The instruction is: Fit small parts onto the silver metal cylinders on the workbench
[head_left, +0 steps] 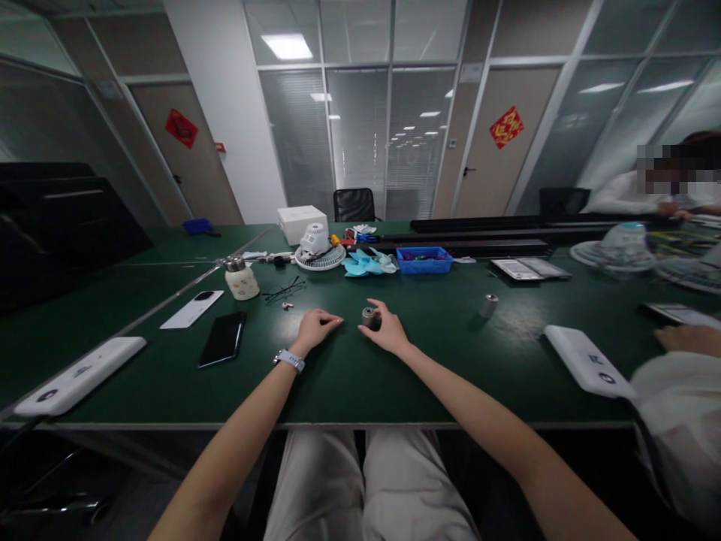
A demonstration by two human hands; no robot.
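My right hand (384, 328) rests on the green table (451, 353) and pinches a small dark cylindrical part (369, 316) between thumb and fingers. My left hand (315, 327) lies a little to its left, fingers curled loosely on the tabletop, and nothing shows in it. A watch sits on my left wrist. A second small metal cylinder (488, 305) stands on the table to the right, apart from both hands.
A black phone (223, 339) and a white phone (192, 309) lie at left, beside a small cup (242, 279). Behind are a white fan base (319, 248), light-blue fan blades (367, 263) and a blue tray (424, 260). Another person's arm (687, 340) is at right.
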